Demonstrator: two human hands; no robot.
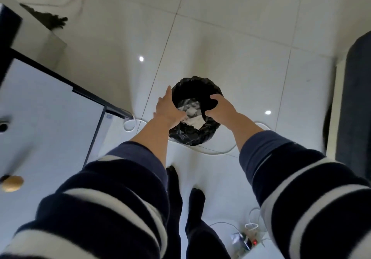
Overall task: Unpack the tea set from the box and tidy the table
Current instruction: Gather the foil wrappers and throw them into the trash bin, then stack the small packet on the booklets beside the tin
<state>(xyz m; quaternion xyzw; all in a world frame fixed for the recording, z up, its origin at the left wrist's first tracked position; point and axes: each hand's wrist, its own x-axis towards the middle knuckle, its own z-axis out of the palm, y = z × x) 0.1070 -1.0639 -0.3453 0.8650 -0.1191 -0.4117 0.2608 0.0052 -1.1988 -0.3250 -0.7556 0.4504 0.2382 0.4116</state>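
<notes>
White tabletop (40,106) with a dark edge filled the left side, carrying a small round wooden-looking knob or object (12,183) near its lower left and a dark, blurred item (3,126) at the frame's margin; what either was could not be told. Just right of the table corner a white cable (130,123) looped on the pale tiled floor (220,38). The left hand (169,111) reached down with its fingers spread wide and flat, palm over the near left rim of the bin (192,136), gripping nothing that could be seen. The bin, lined with a black bag, stood on the floor ahead of the person's dark-socked feet (195,198) and held crumpled white packing paper (191,114). The right hand (220,109) had its fingers curled over the right side of the rim, pinching the black liner. Both sleeves (301,188) were navy with white stripes. At far right stood dark furniture (355,98).
</notes>
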